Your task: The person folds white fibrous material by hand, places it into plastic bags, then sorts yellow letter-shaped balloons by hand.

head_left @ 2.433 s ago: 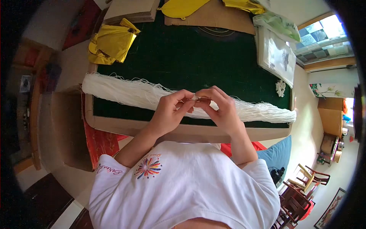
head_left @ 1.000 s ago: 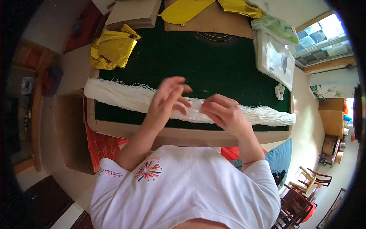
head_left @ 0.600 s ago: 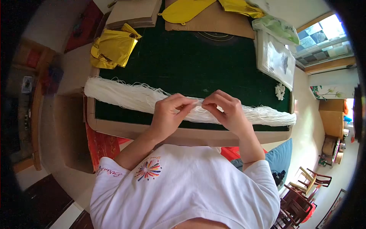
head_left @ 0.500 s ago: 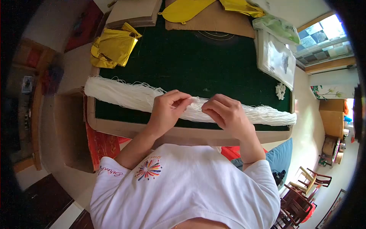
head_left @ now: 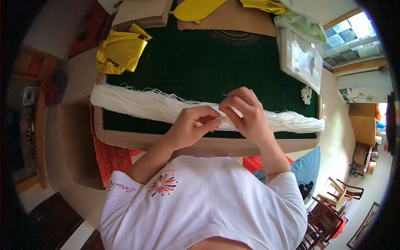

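Observation:
A long skein of white thread [head_left: 137, 102] lies across the green-topped table [head_left: 183, 58], its middle partly covered by my hands. My left hand [head_left: 193, 127] is over the skein near its middle, thumb and fingers pinched on what looks like a thin white strand. Just to its right, my right hand [head_left: 246, 112] is also pinched, its fingertips close to those of my left hand at the same strand. The strand between them is too fine to follow.
Gold foil [head_left: 123, 50] lies at the table's left, beside stacked card sheets [head_left: 141, 13]. Yellow foil pieces [head_left: 200, 9] rest on brown cardboard [head_left: 229, 18] at the back. Clear plastic bags [head_left: 300, 56] and a small white bundle [head_left: 306, 95] are at the right.
Both hands have come closer together. My left hand has moved right and slightly down, and my right hand has risen and turned a little, its fingers higher above the skein.

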`<state>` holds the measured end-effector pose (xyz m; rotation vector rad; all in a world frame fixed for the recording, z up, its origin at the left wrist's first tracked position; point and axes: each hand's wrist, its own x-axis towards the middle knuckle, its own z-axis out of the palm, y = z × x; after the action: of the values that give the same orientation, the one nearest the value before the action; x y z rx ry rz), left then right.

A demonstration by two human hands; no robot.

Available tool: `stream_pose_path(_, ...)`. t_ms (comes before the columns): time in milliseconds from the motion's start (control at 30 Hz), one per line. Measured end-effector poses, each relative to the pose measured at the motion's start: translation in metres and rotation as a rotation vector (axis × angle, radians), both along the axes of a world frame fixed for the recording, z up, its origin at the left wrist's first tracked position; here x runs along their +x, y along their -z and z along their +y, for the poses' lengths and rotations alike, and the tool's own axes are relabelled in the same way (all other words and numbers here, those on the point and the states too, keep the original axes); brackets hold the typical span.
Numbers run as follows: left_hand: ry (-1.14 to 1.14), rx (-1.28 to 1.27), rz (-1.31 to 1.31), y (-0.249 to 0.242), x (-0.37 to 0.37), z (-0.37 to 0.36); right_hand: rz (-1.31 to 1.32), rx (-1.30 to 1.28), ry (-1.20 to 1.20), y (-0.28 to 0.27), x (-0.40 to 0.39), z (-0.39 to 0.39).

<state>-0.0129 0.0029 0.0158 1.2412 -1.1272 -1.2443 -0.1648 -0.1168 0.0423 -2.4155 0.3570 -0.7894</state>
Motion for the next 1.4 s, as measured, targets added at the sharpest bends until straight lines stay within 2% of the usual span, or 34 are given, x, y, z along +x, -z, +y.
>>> stream_pose_path(33,-0.001,-0.003,-0.001,0.0,0.001,-0.001,-0.001,-0.003,-0.001,0.003,0.0,0.001)
stream_pose_path(100,-0.13,0.053,0.398,0.002,0.007,-0.003,0.001,-0.004,0.029,0.007,0.001,0.005)
stream_pose_path(167,-0.214,0.039,0.321,0.004,0.005,-0.005,0.074,-0.034,-0.007,0.008,0.001,0.012)
stream_pose_path(233,-0.225,-0.094,-0.454,0.001,0.002,-0.006,0.087,-0.122,-0.054,0.003,0.002,0.017)
stream_pose_path(300,-0.16,-0.118,-0.518,0.001,0.002,-0.004,0.09,-0.146,-0.068,-0.005,0.002,0.009)
stream_pose_path(367,-0.04,-0.121,-0.25,-0.001,0.005,-0.003,0.096,0.057,-0.098,-0.009,0.001,0.0)
stream_pose_path(400,-0.041,-0.122,-0.25,-0.002,0.007,-0.002,0.025,0.26,-0.128,-0.002,0.0,-0.001)
stream_pose_path(433,-0.021,-0.015,0.07,-0.002,0.01,-0.003,0.025,0.26,-0.13,0.003,0.0,0.0)
stream_pose_path(467,0.001,0.09,0.389,-0.002,0.012,-0.003,-0.029,0.425,-0.088,0.007,0.001,0.003)
stream_pose_path(500,0.0,0.088,0.387,-0.002,0.011,-0.004,-0.082,0.589,-0.044,0.009,0.002,0.007)
stream_pose_path(567,-0.223,0.015,0.46,0.003,0.003,-0.008,-0.07,0.583,0.029,0.014,0.006,0.017)
stream_pose_path(600,-0.221,0.014,0.459,0.005,0.0,-0.009,-0.058,0.574,0.102,0.015,0.008,0.021)
stream_pose_path(633,-0.317,-0.032,0.215,0.008,-0.005,-0.009,-0.06,0.574,0.105,0.015,0.01,0.023)
stream_pose_path(667,-0.41,-0.077,-0.03,0.01,-0.007,-0.01,-0.056,0.324,0.153,0.014,0.011,0.025)
stream_pose_path(700,-0.406,-0.075,-0.029,0.007,-0.007,-0.009,-0.049,0.074,0.201,0.014,0.011,0.026)
stream_pose_path(767,-0.35,-0.144,-0.474,-0.002,-0.007,-0.01,-0.045,0.138,0.171,0.014,0.01,0.027)
stream_pose_path(800,-0.331,-0.155,-0.459,0.0,-0.006,-0.011,-0.04,0.196,0.143,0.013,0.006,0.025)
stream_pose_path(867,-0.185,-0.44,-0.798,0.007,0.0,-0.011,-0.027,0.243,0.152,0.01,-0.006,0.02)
stream_pose_path(933,-0.105,-0.408,-0.762,0.006,-0.004,-0.01,0.042,0.45,0.063,0.006,-0.015,0.014)
stream_pose_path(967,-0.138,-0.417,-0.734,0.001,-0.007,-0.011,-0.009,0.314,0.111,0.004,-0.022,0.005)
stream_pose_path(1100,-0.22,-0.333,-0.708,-0.002,0.0,-0.003,-0.078,0.045,0.807,0.021,-0.09,-0.079)
stream_pose_path(1133,-0.241,-0.316,-0.707,-0.002,0.004,-0.001,0.065,-0.11,0.977,0.034,-0.116,-0.104)
stream_pose_path(1200,-0.253,-0.321,-0.725,0.001,0.009,0.0,0.16,-0.223,1.027,0.064,-0.159,-0.143)
stream_pose_path(1267,-0.269,-0.324,-0.746,0.004,0.012,-0.002,0.303,-0.249,0.817,0.087,-0.19,-0.159)
stream_pose_path(1333,-0.223,-0.394,-0.815,0.006,0.012,-0.004,0.369,-0.233,0.851,0.07,-0.178,-0.147)
stream_pose_path(1400,-0.22,-0.389,-0.806,0.01,0.01,-0.004,0.445,-0.008,1.033,0.044,-0.162,-0.129)
